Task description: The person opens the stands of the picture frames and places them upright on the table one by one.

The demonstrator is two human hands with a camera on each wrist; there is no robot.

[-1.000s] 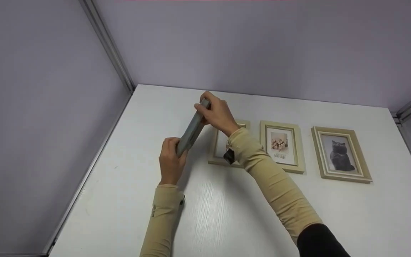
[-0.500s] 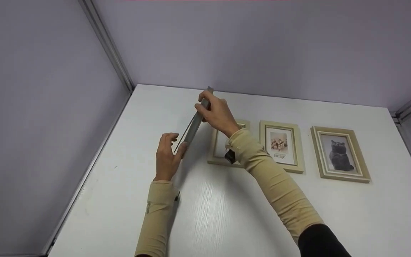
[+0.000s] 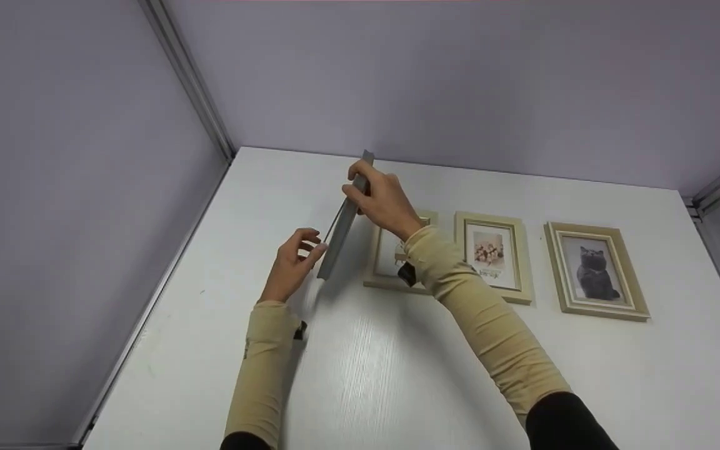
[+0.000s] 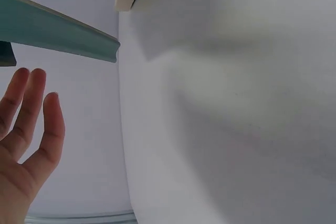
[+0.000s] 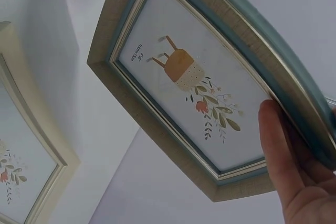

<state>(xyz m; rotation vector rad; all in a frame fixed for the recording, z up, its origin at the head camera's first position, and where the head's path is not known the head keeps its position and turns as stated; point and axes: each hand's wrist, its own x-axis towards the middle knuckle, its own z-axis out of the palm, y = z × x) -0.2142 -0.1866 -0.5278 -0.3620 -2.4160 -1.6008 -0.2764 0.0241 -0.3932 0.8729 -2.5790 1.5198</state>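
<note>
My right hand [image 3: 385,203] has its fingers curled firmly on the edge of a blue-grey picture frame [image 5: 191,85], which is held tilted above the white tabletop [image 3: 191,375], nearly edge-on from my head. Behind its beige inner border is a print of a potted plant with leaves and a red flower. My left hand [image 3: 291,265] is just beside the frame's back, fingers loosely bent and parted, thumb tip at the end of a thin strip [image 3: 335,220] angled off that back; whether I pinch the strip or only touch it, I can't tell. To the right, three cream frames stand in a row: one partly hidden by my right wrist, a flower picture [image 3: 494,257], then a grey cat picture [image 3: 597,269]. Beyond rises a lilac-grey wall [image 3: 435,81].
</note>
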